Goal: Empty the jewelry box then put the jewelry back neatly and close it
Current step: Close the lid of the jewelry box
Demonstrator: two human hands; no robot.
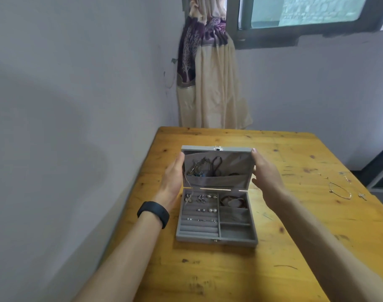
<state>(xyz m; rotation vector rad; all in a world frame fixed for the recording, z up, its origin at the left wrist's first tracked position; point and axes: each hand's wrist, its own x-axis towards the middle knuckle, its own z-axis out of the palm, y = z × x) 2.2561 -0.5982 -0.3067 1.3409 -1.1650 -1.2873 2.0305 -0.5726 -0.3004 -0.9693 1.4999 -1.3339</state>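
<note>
- The grey jewelry box [216, 240] sits mid-table, near the wooden table's [229, 275] left edge, long axis left to right, clasp side toward the person.
- Its lid [216, 148] stands upright on the far hinge, with its pocket facing the person.
- The left hand [174, 179] and right hand [265, 173] flank the lid's side edges with straight fingers, gripping nothing.
- Rings [200, 199] and a bracelet [233, 202] lie inside; a chain [340, 191] lies on the table, well right.
- Likely step: emptying or refilling, I cannot tell which. The loose chain must go in before the lid tips forward.
</note>
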